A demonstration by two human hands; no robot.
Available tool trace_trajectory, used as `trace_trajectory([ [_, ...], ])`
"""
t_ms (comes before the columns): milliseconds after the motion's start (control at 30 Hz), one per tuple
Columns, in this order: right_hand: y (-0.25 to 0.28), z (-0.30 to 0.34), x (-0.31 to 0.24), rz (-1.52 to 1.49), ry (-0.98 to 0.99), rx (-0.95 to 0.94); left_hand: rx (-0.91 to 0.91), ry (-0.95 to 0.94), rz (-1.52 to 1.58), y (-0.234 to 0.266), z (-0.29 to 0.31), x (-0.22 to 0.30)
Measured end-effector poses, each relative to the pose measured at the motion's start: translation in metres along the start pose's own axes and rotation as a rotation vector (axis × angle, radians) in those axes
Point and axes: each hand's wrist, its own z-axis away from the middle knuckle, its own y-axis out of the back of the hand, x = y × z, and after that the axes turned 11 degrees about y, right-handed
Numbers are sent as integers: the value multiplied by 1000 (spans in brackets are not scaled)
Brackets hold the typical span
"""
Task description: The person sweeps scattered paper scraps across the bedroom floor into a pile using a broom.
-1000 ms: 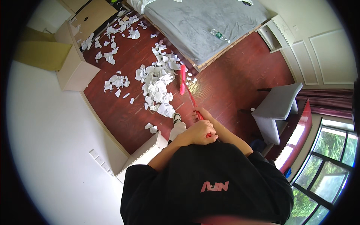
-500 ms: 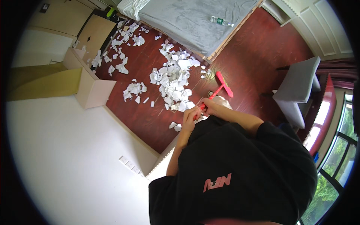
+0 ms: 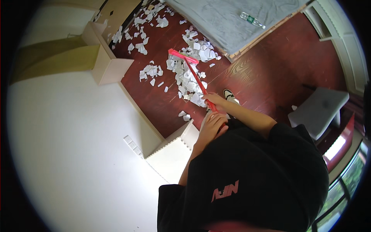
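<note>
A red broom [image 3: 197, 79] with a wide pink head crosses the middle of the view. My left hand [image 3: 213, 124] wraps round the upper end of its handle, close to my body. Farther down the handle, my right hand [image 3: 215, 101] is closed on it too. The broom head lies over a heap of torn white paper scraps [image 3: 188, 79] on the dark red wooden floor. Part of the heap is hidden under the head, and its bristles are hard to make out.
Smaller groups of scraps [image 3: 150, 72] lie to the left. A grey bed [image 3: 220, 27] with a plastic bottle [image 3: 252, 20] on it stands at the far side. On the right is a grey chair [image 3: 322, 110]; on the left, a pale cabinet [image 3: 112, 67] and a white wall [image 3: 69, 135].
The broom head has swung from the bare floor on the right, leftward and farther out onto the paper heap. Both hands have shifted with the handle. The view has turned slightly.
</note>
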Motion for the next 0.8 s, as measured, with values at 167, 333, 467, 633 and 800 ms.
trace_trajectory([
  [167, 49, 18, -34, 700, 6, -49, 266, 561, 312, -11, 3, -1],
  [333, 88, 49, -65, 1284, -108, -226, 350, 703, 246, -44, 32, -41],
  [467, 71, 97, -77, 1666, 99, -389, 391, 690, 230, -66, 66, -48],
  [633, -12, 127, -63, 2005, -21, -645, 403, 634, 399, -101, 111, -65],
  [800, -52, 100, 5, 2105, -99, -896, 524, 608, 345, -137, 143, -76],
])
